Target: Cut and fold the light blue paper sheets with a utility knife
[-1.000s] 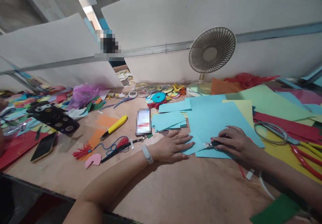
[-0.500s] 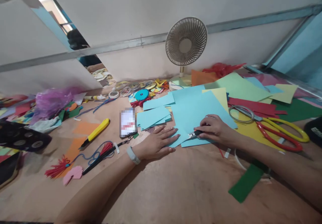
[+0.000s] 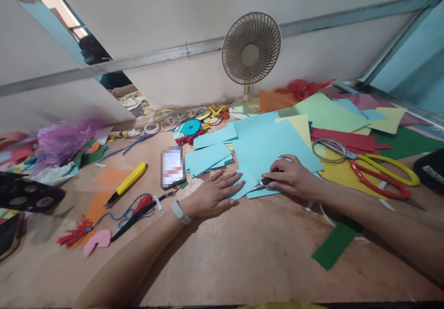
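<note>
Left hand (image 3: pixel 215 193): flat on the counter (image 3: pixel 243 253), palm down, fingers spread and released, holding nothing; fingertips press the near left edge of the blue sheet (image 3: pixel 270 151). A white band (image 3: pixel 179 212) sits on the wrist.
Right hand (image 3: pixel 294 177): fingers clenched around a small dark knife (image 3: pixel 265 182), its metal tip pointing left, toward the left hand.
Knife: low on the blue sheet, at its near edge, tip just beside the left fingertips.
Blue sheet: lies flat in the middle of the counter, in front of both hands, over a pale yellow sheet (image 3: pixel 300 126).
Blue offcuts (image 3: pixel 208 156): a loose stack just left of the sheet, beyond the left hand.
Phone (image 3: pixel 172 166): left of the offcuts, screen up, on a lanyard.
Yellow cutter (image 3: pixel 128 183): further left, lying at a slant on orange paper.
Scissors (image 3: pixel 378 172): red and yellow handles, right of the right hand, on yellow paper.
Fan (image 3: pixel 251 49): upright at the back, against the white wall.
Green strip (image 3: pixel 333 245): near the right forearm, on bare counter.
Purple plastic (image 3: pixel 65 138): crumpled heap at far left, among paper scraps.
</note>
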